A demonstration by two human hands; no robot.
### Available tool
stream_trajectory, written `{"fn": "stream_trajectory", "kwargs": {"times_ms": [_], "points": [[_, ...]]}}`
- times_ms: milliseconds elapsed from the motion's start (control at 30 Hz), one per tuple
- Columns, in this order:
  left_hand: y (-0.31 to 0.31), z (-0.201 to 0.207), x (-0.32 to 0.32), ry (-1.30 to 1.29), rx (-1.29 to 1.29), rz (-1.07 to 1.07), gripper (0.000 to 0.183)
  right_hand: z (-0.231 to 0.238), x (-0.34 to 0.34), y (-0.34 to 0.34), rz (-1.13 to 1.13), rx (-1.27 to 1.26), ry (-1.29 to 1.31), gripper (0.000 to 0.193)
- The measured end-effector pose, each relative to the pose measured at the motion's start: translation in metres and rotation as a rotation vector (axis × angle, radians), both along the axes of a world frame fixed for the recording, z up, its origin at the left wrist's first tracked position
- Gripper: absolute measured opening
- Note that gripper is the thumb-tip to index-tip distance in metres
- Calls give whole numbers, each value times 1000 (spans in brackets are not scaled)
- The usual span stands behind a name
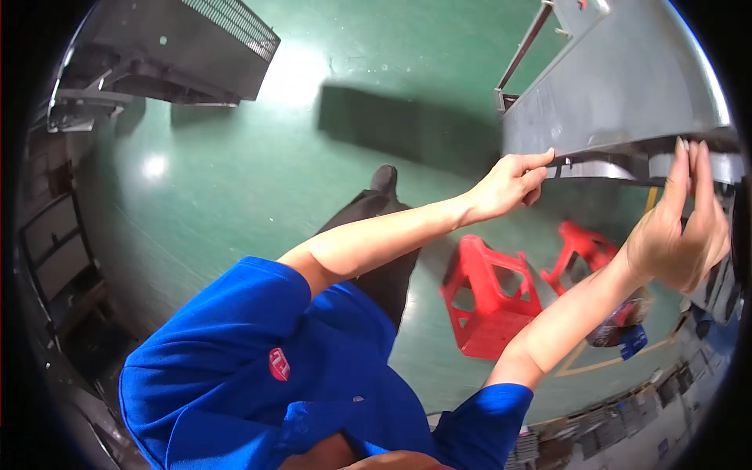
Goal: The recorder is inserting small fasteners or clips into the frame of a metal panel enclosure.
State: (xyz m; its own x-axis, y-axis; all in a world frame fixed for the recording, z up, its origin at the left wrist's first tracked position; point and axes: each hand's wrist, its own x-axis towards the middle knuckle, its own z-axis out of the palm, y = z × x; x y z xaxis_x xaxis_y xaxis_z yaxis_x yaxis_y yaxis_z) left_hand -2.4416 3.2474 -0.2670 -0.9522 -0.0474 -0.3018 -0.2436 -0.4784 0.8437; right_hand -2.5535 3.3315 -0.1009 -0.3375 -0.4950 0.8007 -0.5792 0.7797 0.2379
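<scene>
A large grey sheet-metal housing (pixel 611 94) stands at the upper right, its bent lower edge facing me. My left hand (pixel 509 186) is closed at the left end of that edge, with the index finger along the rim and the other fingers curled under. Farther right, my right hand (pixel 681 227) reaches up to the same edge. Its fingertips are pinched together there, and a small light-coloured bit shows between them, too small to name. Under the edge runs a shiny curved metal strip (pixel 599 169) between my hands.
Below my hands stand a red plastic stool (pixel 493 301) and a second red stool (pixel 580 251), with a plastic-wrapped bundle (pixel 623 321) beside them. A dark metal cabinet (pixel 188 55) with a perforated grille is at upper left. Shelving (pixel 59 243) lines the left; stacked flat parts (pixel 627 415) lie lower right.
</scene>
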Motion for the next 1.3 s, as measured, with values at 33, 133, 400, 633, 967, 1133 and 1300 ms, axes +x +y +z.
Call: {"fn": "stream_trajectory", "kwargs": {"times_ms": [33,133,400,633,967,1133,1300], "points": [[-2,0,0,-17,12,-19,44,-2,4,1,20,-67,-24,17],[-11,-2,0,-79,94,-126,42,-37,24,13,295,-447,-217,20],[-4,-48,6,-349,281,-62,43,-148,111,24,78,-304,-1101,34],[-10,-72,9,-469,118,-52,40,-174,108,25,82,-178,-1121,7],[-10,-61,18,-564,56,-196,36,-195,141,44,227,-705,-1024,22],[-31,-55,17,-618,-92,-435,32,-205,160,43,247,-1445,-1327,10],[-73,-35,-6,-507,-303,-619,28,-304,179,39,67,-2031,-1527,8]]}}
